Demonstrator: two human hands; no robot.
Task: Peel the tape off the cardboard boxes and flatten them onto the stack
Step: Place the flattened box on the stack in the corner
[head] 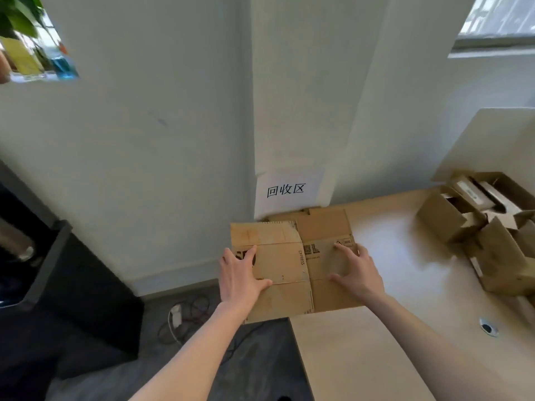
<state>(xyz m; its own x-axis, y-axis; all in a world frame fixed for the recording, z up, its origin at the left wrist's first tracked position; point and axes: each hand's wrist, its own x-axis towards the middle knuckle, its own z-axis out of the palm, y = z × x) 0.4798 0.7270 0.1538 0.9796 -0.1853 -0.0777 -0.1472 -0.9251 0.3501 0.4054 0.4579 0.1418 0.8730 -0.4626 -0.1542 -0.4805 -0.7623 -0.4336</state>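
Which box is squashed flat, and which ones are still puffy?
The flat one is the cardboard box under both hands, below the paper sign. The boxes piled at the right of the table still stand open, not flattened.

We see the flattened box (pixel 278 267) as brown corrugated cardboard, matt and scuffed, with dark print and a torn, ragged edge along one flap. The table (pixel 405 256) under it looks like pale wood laminate, smooth, with a soft sheen where light falls. The open boxes (pixel 477 227) on the right are the same dull brown cardboard. The sign (pixel 288 190) on the wall is plain white paper, matt, with black characters. The wall (pixel 144 140) is painted, smooth and matt. The floor (pixel 260 357) is dark grey, and its finish we cannot tell.
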